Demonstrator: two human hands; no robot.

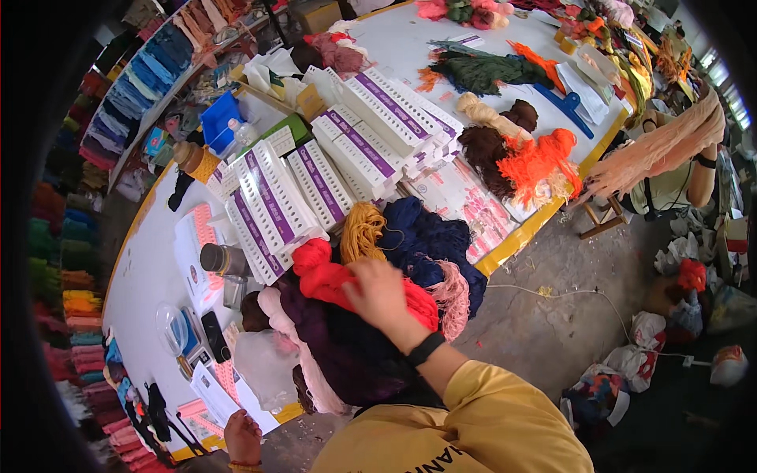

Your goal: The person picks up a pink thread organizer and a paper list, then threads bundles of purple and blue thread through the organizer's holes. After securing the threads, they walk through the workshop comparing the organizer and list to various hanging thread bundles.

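A bright red yarn skein (327, 280) lies across the pile in front of me. My right hand (381, 293) is over it, touching or just above it; its fingers are smeared by motion. Around it are a mustard yarn skein (363, 230), a navy blue yarn bundle (430, 236), a pink skein (451, 296) and dark purple yarn (327, 347) at my body. A pale pink skein (288, 335) hangs over the table edge. My left hand (243, 437) is low at the left, beside white papers (225, 398), fingers curled; anything inside them is hidden.
White perforated card boxes (315, 181) with purple bands are stacked mid-table. A lidded jar (223, 259), a phone (214, 337) and a clear bag (272, 366) are at left. Orange yarn (544, 165) lies farther right. Another person's arm (702, 177) is beside a peach skein (662, 150).
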